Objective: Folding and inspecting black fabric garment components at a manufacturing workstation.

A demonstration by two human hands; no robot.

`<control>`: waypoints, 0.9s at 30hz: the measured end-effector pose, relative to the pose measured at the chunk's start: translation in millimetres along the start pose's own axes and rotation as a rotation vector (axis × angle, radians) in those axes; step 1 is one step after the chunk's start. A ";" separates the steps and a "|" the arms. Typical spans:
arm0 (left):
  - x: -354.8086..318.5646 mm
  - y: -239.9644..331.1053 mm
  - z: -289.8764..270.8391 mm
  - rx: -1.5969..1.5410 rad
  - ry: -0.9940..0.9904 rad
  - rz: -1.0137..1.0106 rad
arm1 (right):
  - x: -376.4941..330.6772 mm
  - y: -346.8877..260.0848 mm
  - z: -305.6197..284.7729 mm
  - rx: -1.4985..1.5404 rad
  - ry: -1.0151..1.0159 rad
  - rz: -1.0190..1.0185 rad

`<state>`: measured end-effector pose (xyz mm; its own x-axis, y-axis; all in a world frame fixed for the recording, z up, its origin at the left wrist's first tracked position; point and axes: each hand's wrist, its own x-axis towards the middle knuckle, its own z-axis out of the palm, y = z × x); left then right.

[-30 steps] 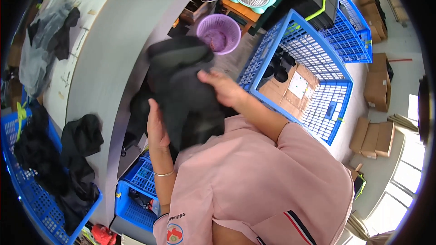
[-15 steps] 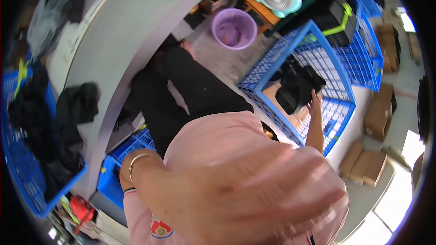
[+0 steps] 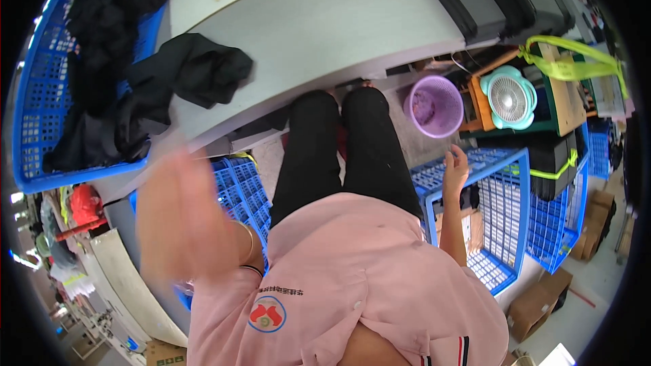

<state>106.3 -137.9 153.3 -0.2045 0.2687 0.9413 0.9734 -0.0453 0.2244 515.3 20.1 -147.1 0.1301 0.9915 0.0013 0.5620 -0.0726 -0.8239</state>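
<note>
Purple basket [image 3: 434,106] and green fan [image 3: 511,97] sit far right | legs [image 3: 308,156] between the hands | blue crate [image 3: 522,210] by right hand [image 3: 456,173], empty, fingers a bit curled | black cloth [image 3: 207,71] on desk [image 3: 319,34], beyond blurry left hand [image 3: 186,220], can't tell if wide

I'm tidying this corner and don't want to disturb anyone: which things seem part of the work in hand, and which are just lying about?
Probably in the work:
black cloth, running from the left blue crate onto the grey table
right blue crate

Apparently just about:
purple basket
turquoise fan
cardboard box
</note>
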 end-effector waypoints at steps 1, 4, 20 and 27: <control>8.6 -23.6 18.5 -0.266 -0.084 -0.248 | 0.5 -33.3 18.2 0.093 -0.069 -0.064; -36.6 -129.2 60.6 -0.028 -0.128 -0.653 | -12.7 -134.1 72.3 0.038 -0.241 -0.365; -73.4 -76.9 85.9 -0.241 -0.601 -0.502 | -51.1 -345.0 239.7 -0.408 -0.773 -1.339; -96.5 23.2 71.1 -0.794 -0.798 -0.629 | -19.5 -376.4 167.1 -0.005 -0.312 -1.366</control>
<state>156.0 -96.5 49.7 -0.2179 0.9377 0.2707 0.3491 -0.1841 0.9188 164.8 46.1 68.3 -0.6992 0.2608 0.6657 0.0982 0.9573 -0.2719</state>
